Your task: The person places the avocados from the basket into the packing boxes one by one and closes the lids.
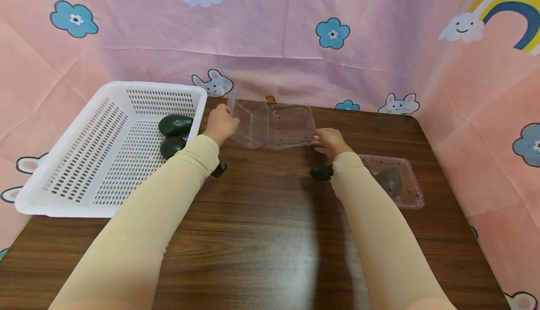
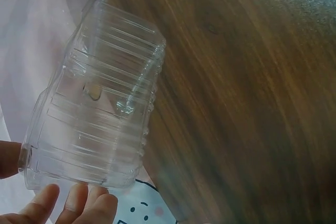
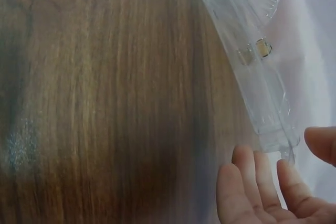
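Observation:
A clear plastic clamshell container (image 1: 291, 124) lies opened out near the back of the table, its left half tilted up. My left hand (image 1: 221, 124) grips the outer edge of that left half. In the left wrist view, the thumb overlaps the ribbed plastic wall's (image 2: 100, 98) rim, with the fingers below. At the other end my right hand (image 1: 330, 141) has its fingertips right at the container's edge. The right wrist view shows thumb and fingers spread apart around the corner of the clear plastic (image 3: 273, 135).
A white slotted basket (image 1: 114, 148) on the left holds dark green avocados (image 1: 175, 125). To the right, partly behind my right sleeve, a second clear container (image 1: 411, 183) has a dark rounded fruit (image 1: 390, 181) in it. A patterned cloth (image 1: 270, 28) hangs behind the wooden table (image 1: 261, 216).

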Available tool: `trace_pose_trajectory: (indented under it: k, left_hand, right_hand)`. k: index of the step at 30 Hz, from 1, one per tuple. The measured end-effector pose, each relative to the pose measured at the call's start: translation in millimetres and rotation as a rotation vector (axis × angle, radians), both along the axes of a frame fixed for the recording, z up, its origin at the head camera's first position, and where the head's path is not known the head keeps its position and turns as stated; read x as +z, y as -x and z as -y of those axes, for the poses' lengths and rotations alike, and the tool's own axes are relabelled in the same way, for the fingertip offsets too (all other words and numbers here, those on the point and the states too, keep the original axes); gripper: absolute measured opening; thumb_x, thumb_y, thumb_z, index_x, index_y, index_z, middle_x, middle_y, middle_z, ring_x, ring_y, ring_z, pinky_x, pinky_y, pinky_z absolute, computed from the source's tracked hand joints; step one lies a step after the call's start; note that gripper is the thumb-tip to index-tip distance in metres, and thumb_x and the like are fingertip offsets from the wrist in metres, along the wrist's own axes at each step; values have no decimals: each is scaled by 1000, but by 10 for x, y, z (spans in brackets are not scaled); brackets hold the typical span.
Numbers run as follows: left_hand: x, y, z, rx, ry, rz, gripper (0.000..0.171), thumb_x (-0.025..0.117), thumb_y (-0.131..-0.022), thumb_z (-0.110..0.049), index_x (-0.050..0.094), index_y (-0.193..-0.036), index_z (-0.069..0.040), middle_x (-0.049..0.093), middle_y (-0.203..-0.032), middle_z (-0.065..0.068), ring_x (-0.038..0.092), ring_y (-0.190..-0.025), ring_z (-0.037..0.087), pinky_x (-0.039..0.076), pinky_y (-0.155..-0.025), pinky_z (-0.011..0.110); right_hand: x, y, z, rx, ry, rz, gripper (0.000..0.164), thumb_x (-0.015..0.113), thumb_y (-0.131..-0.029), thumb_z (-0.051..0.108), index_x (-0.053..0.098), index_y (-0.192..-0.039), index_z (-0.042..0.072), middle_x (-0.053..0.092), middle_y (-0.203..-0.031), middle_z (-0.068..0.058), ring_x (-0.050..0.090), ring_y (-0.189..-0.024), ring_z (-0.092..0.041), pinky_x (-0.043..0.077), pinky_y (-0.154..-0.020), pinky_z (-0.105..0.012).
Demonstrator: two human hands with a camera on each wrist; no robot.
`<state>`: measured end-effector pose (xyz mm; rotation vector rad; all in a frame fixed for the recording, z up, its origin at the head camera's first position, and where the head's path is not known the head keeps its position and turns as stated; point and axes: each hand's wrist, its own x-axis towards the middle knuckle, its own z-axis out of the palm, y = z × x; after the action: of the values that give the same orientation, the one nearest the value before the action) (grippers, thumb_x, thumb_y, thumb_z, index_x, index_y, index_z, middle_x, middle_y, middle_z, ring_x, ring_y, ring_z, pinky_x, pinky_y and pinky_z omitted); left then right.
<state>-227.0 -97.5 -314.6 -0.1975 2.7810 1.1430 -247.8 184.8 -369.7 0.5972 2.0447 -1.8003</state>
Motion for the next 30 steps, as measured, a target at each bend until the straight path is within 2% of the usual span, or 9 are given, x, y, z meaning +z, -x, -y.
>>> trace_pose_trajectory:
  k: [7,13,19,20,24,26,27,30]
  left_hand:
    - [-38,-26,8,0,-3,10,47,49,-97,-15,38,-136,9,45,-136,29,45,-123,40,40,-101,48]
    - [-22,-75,-6,-15,5,13,47,49,-96,-14,39,-135,9,46,-135,29,46,-122,39,39,-101,47]
    - [-7,-135,3,-30,-6,30,47,48,-97,-14,38,-136,9,47,-131,29,48,-113,38,40,-99,47]
    - [-59,-108,20,-35,1,23,47,49,-96,-15,38,-135,9,49,-129,29,48,-111,37,41,-97,47]
    - [-70,-148,14,-42,0,23,47,49,-97,-16,38,-135,9,50,-126,29,49,-108,37,42,-96,46]
    - [-67,-172,8,-48,4,30,47,48,-97,-16,38,-135,9,52,-122,29,50,-103,35,43,-94,46]
    - [-15,-220,-9,-49,-3,44,46,47,-98,-15,37,-136,9,51,-123,29,51,-102,36,42,-95,46]
    - [-9,-253,-7,-50,-12,53,46,48,-98,-15,37,-137,9,50,-125,29,50,-99,34,43,-94,46]
  right_hand:
    - [46,-24,-25,16,38,22,53,44,-101,15,28,-149,1,38,-148,-17,43,-133,-28,38,-107,-40]
    - [105,-68,-68,41,73,23,52,43,-102,15,27,-150,2,36,-149,-17,41,-134,-28,36,-109,-40]
    - [163,-128,-92,77,61,8,51,42,-103,17,28,-149,2,37,-148,-18,42,-132,-29,37,-108,-39]
    - [172,-138,-96,87,55,4,51,41,-103,17,27,-150,2,36,-148,-18,42,-133,-29,37,-108,-39]
    - [199,-178,-125,115,41,-5,50,40,-104,18,27,-149,2,35,-150,-19,41,-133,-30,37,-109,-40]
    - [201,-194,-140,122,31,-9,49,39,-104,19,28,-148,1,36,-149,-18,43,-131,-29,37,-108,-40]
    - [201,-202,-146,123,30,-10,48,39,-104,19,29,-148,1,37,-147,-18,44,-129,-28,37,-108,-40]
    - [197,-220,-161,128,26,-19,47,38,-104,19,31,-146,0,45,-135,-15,51,-116,-23,38,-107,-40]
